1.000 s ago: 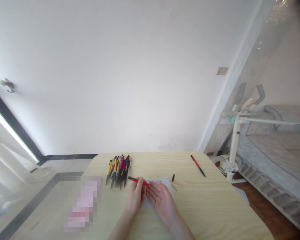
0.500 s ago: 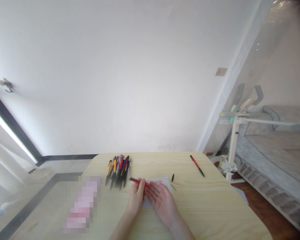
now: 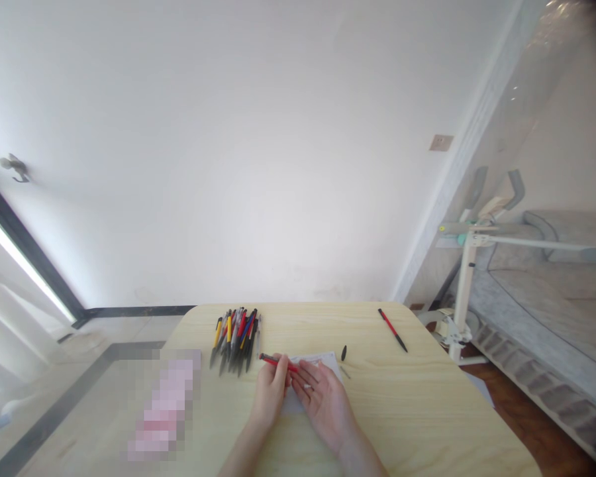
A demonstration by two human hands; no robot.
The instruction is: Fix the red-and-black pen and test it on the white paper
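My left hand (image 3: 271,391) is closed round a red ballpoint pen barrel (image 3: 273,361), whose black clip end points to the left. Palm up, my right hand (image 3: 325,404) lies beside it with the fingers stretched out under the barrel's right end. I see nothing clearly resting in that palm. Both hands are over a sheet of white paper (image 3: 330,360), partly covering it. A black pen tip (image 3: 344,352) lies to the right of the paper, with a thin small piece, perhaps a spring (image 3: 346,372), just below it.
Several pens (image 3: 236,338) in mixed colours lie bunched at the table's back left. One red and black pen (image 3: 392,330) lies alone at the back right. The pale wooden table (image 3: 427,411) meets the wall behind; a white exercise machine (image 3: 461,291) stands to the right.
Both hands keep nearly the same place and grip. The fingers of my right hand have spread slightly beside the pen barrel.
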